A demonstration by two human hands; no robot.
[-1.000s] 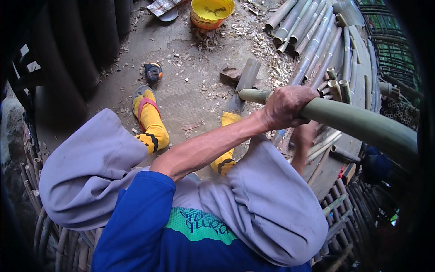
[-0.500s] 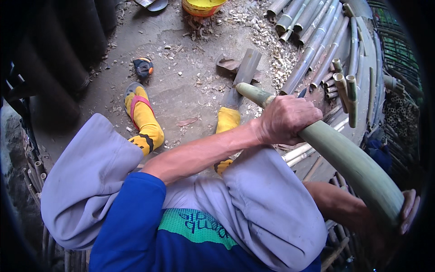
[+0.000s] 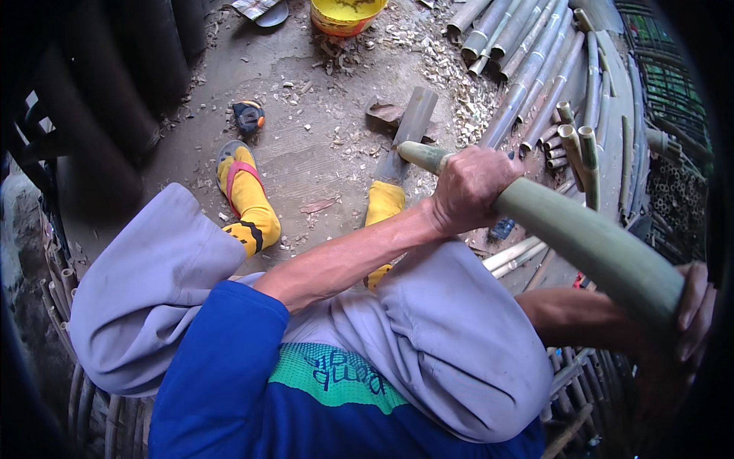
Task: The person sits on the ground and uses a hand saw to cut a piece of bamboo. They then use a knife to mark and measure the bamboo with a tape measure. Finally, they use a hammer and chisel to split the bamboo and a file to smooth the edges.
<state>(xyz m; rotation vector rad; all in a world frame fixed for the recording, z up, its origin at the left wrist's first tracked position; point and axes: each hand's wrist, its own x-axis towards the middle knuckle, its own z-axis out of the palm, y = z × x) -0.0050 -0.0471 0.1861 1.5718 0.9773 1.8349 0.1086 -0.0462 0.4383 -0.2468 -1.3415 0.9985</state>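
Observation:
My left hand (image 3: 475, 190) is closed round a green bamboo pole (image 3: 592, 237) near its narrow far end. The pole runs over my right knee toward the lower right. At its thick near end, the fingers of my right hand (image 3: 694, 310) curl round the side; the dark rim of the picture hides part of that hand. The pole's tip lies over a grey-brown bamboo piece (image 3: 417, 115) on the floor, close to my right foot in a yellow sock (image 3: 384, 200).
An orange-and-black tape measure (image 3: 248, 116) lies beyond my left foot (image 3: 248, 191). Farther off stands a yellow bucket (image 3: 348, 19). Wood chips (image 3: 474, 107) litter the floor. Cut bamboo poles (image 3: 527, 73) are stacked at the far right, with short bamboo tubes (image 3: 587, 157) nearer.
The pole's thick end and my right hand have risen in the picture. My left hand has shifted slightly up and left, still gripping the pole.

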